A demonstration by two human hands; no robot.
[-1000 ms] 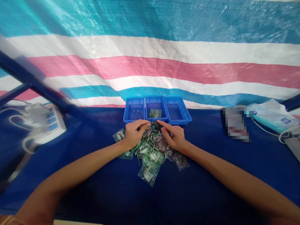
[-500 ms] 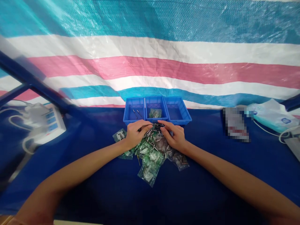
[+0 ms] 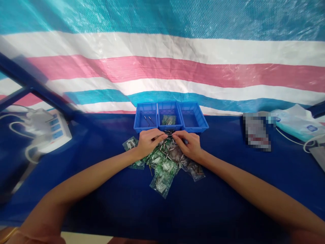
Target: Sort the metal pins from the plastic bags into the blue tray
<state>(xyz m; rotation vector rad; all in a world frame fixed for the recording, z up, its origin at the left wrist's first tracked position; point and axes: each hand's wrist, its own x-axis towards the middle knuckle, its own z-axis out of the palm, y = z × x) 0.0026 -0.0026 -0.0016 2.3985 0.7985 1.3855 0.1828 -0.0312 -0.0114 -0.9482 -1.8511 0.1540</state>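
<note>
A heap of small clear bags [image 3: 162,169] with little metal pins lies on the blue table cloth, with loose pins [image 3: 166,147] on top. My left hand [image 3: 147,142] rests on the heap's left side, fingers curled in a pinch on a thin pin. My right hand [image 3: 189,144] lies on the right side, fingertips pinched over the loose pins; what they hold is too small to see. The two hands' fingertips almost meet just in front of three joined blue bins [image 3: 170,126].
The left bin holds a few pins [image 3: 147,119], the middle one a small bag [image 3: 169,119]. A white power strip [image 3: 54,130] with cables sits at the left. White plastic packs [image 3: 296,122] and a cable lie at the right. A striped tarp [image 3: 162,67] hangs behind.
Both hands have drawn closer together over the loose pins, fingertips nearly touching. The camera tipped slightly, so the scene sits a little higher in the picture.
</note>
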